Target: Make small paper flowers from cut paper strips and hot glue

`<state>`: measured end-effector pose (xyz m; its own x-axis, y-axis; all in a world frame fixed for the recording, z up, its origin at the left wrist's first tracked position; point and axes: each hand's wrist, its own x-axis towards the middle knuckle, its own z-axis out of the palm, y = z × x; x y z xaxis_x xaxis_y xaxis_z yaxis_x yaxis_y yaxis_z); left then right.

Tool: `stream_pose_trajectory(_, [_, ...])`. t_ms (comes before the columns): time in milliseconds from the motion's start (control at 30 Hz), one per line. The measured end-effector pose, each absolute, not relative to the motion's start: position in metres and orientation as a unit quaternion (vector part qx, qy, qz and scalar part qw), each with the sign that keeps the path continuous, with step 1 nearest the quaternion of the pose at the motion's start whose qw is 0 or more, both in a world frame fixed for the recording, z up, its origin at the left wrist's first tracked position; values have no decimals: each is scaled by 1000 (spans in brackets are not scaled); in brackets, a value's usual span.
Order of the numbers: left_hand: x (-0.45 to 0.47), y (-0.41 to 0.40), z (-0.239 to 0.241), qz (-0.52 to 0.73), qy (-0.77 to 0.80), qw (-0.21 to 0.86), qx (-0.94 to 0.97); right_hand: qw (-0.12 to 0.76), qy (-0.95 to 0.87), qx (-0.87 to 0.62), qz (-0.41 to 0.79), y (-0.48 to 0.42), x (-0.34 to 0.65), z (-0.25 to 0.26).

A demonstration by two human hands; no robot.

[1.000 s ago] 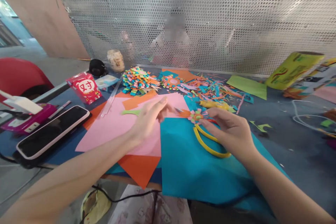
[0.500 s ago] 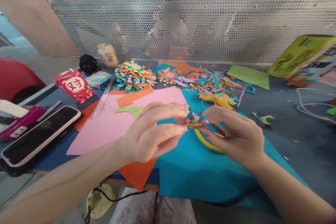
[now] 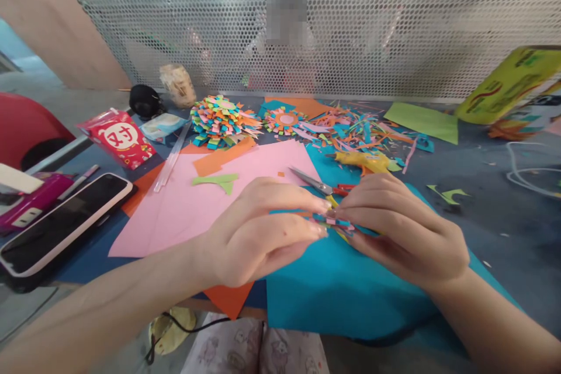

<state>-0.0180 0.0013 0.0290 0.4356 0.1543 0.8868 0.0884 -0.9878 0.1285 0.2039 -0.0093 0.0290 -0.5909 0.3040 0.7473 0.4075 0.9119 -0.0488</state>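
Between my two hands is a small fringed paper flower [image 3: 333, 222] in blue, pink, orange and green, mostly covered by fingers. My left hand [image 3: 267, 231] pinches its left side, while my right hand [image 3: 403, 234] grips the right side. Just behind them, scissors [image 3: 313, 180] with red and yellow handles lie on the blue paper [image 3: 350, 298], partly hidden by my right hand. A yellow hot glue gun [image 3: 366, 160] rests beyond the scissors. Farther back stands a pile of finished fringed flowers [image 3: 221, 123], and a single flower [image 3: 284, 121] with a pink centre is beside it.
Pink sheets [image 3: 166, 216] and a green scrap [image 3: 217, 181] lie left of centre. Paper shreds [image 3: 355, 131] heap along the back. Clear glue sticks [image 3: 173, 158], a red packet [image 3: 117, 139] and a phone [image 3: 65, 225] are on the left. A perforated metal panel [image 3: 210, 23] closes the rear.
Both hands have shifted slightly right and closer together, with the flower tilted and more covered by the fingers. The scissors' blades now show behind the hands.
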Motion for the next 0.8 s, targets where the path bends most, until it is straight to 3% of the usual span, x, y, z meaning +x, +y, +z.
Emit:
stream_pose_trajectory(367, [-19, 0, 30, 512, 70, 108, 849, 402, -891, -201, -69, -9, 203, 29])
stream_pose_trajectory(633, [-16, 0, 36, 519, 107, 97, 843, 414, -887, -199, -48, -9, 202, 31])
stream_pose_trajectory(800, [-12, 4, 29, 590, 164, 190, 768, 450, -857, -249, 32, -10, 197, 29])
